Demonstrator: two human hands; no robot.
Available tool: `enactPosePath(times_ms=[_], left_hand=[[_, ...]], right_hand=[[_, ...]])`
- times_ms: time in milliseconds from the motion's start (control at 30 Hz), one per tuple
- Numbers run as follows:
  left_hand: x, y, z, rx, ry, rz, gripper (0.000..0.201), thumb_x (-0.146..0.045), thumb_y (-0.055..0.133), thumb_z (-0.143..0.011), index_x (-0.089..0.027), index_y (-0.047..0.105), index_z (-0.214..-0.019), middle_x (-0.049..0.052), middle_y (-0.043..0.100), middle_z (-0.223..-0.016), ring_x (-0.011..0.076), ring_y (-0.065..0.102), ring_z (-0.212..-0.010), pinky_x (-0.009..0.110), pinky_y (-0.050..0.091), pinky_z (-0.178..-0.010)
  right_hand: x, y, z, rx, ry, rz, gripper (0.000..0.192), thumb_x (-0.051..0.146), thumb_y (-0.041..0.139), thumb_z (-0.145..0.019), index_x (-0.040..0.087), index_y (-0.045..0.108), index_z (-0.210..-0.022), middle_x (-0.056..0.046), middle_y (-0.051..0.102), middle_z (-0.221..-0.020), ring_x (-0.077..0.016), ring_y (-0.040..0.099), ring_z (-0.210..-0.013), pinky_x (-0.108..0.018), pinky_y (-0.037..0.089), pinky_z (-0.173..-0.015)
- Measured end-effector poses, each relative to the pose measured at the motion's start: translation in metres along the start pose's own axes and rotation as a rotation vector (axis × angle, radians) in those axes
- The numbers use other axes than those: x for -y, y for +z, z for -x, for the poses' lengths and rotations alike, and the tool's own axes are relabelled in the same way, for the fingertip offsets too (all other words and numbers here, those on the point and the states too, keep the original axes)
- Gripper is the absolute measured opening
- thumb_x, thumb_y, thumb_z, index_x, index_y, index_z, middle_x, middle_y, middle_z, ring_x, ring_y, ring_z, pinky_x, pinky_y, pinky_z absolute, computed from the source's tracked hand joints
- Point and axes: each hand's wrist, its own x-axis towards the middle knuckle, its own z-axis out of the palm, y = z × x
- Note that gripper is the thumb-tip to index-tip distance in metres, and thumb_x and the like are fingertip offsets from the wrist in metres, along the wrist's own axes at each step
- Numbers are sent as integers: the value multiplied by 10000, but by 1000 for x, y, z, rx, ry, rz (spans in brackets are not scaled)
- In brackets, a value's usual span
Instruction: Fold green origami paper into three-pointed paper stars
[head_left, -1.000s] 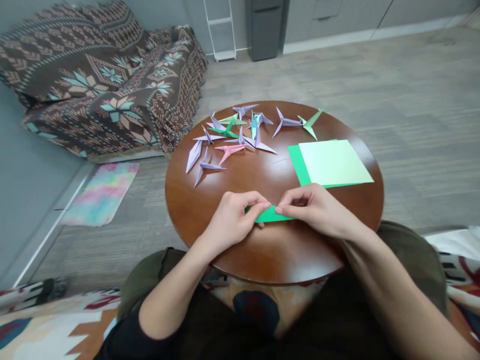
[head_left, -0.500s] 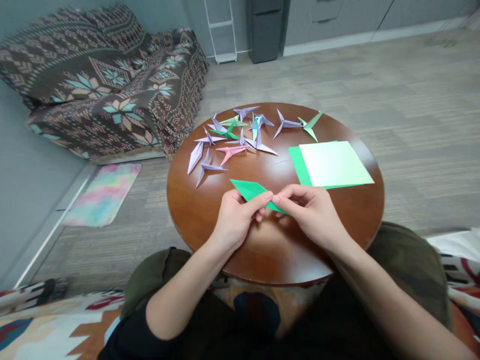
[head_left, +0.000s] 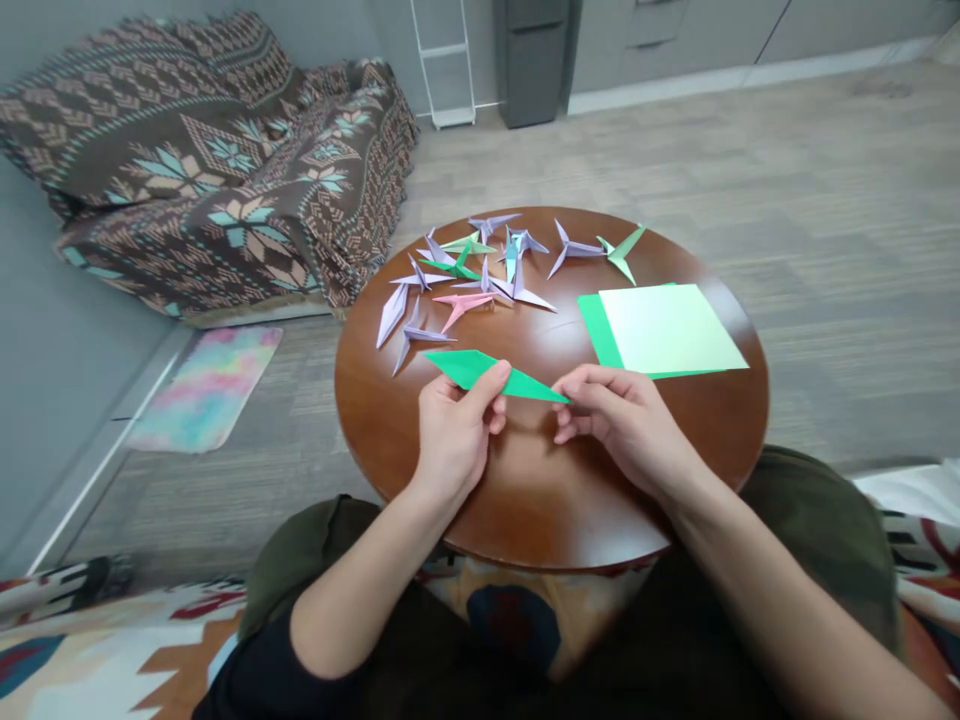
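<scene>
A green paper folded into a long, pointed diamond (head_left: 525,382) is held above the round wooden table (head_left: 540,490). My left hand (head_left: 454,430) pinches it near the middle, thumb on top. My right hand (head_left: 626,425) touches its right tip with thumb and forefinger. A stack of square sheets (head_left: 667,328), pale green on top of bright green, lies to the right beyond my right hand. Several folded paper cranes (head_left: 480,275), purple, green, pink and blue, are spread across the far side of the table.
A sofa under a patterned brown blanket (head_left: 210,160) stands to the far left. A pastel mat (head_left: 206,385) lies on the floor beside the table. A white rack (head_left: 442,60) and a dark bin (head_left: 532,60) stand at the back wall. A patterned rug (head_left: 97,650) is under me.
The green paper was pressed flat on the table, then lifted and turned. It now shows as a long diamond, moved left and away from me, with my right hand at its tip.
</scene>
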Motion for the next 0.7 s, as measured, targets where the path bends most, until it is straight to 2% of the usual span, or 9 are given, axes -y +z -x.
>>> enactPosePath(times_ms=[167, 333, 433, 467, 500, 567, 600, 700], left_hand=[[2, -1, 2, 14, 4, -76, 343, -289, 910, -717, -151, 606, -638, -59, 530, -507, 34, 409, -403, 158, 282, -367], [2, -5, -3, -17, 33, -83, 339, -302, 907, -725, -157, 609, -653, -60, 540, -522, 42, 423, -413, 162, 283, -370], [-4, -12, -9, -24, 108, -123, 313, -298, 890, -760, -154, 626, -673, -56, 580, -568, 38, 464, -467, 144, 367, -433], [-7, -14, -9, 29, 111, -175, 298, -289, 886, -775, -151, 639, -680, -49, 611, -591, 41, 514, -504, 138, 432, -493], [-9, -16, -9, 125, 59, -241, 271, -279, 890, -777, -147, 664, -706, -28, 666, -637, 55, 589, -560, 143, 494, -564], [-12, -17, -7, 386, -168, -340, 244, -283, 913, -756, -135, 723, -790, 28, 757, -719, 128, 712, -649, 208, 587, -653], [-13, -17, -5, 474, -255, -346, 257, -289, 926, -742, -131, 739, -821, 44, 780, -749, 156, 744, -680, 241, 615, -690], [-11, -15, -1, 582, -380, -321, 305, -332, 943, -725, -125, 768, -864, 78, 815, -805, 212, 797, -769, 301, 652, -773]], right_hand=[[2, 1, 0, 30, 36, 8, 335, 483, 838, -789, 155, 772, -775, -16, 664, -704, -126, 630, -635, -242, 598, -568], [0, 4, 2, 67, 23, 203, 162, 300, 805, -763, 173, 712, -721, 10, 672, -615, -123, 646, -539, -242, 565, -561], [1, 5, 3, 92, -8, 325, 83, 212, 742, -760, 173, 698, -701, 10, 675, -605, -114, 637, -524, -221, 525, -539], [2, 4, 3, 71, -35, 342, 87, 218, 734, -777, 174, 698, -711, 14, 669, -601, -109, 624, -514, -217, 513, -529], [3, 4, 3, 38, -70, 346, 98, 242, 737, -800, 175, 702, -736, 18, 664, -599, -104, 608, -504, -215, 502, -517], [5, 2, 3, -8, -123, 316, 147, 315, 770, -834, 177, 720, -822, 19, 677, -612, -105, 598, -499, -216, 490, -500], [5, 2, 2, -1, -127, 291, 189, 347, 801, -829, 177, 725, -860, 16, 691, -621, -107, 601, -498, -215, 483, -489], [6, 1, 2, 78, -62, 224, 288, 380, 900, -762, 175, 717, -847, 6, 716, -617, -106, 601, -479, -205, 454, -458]])
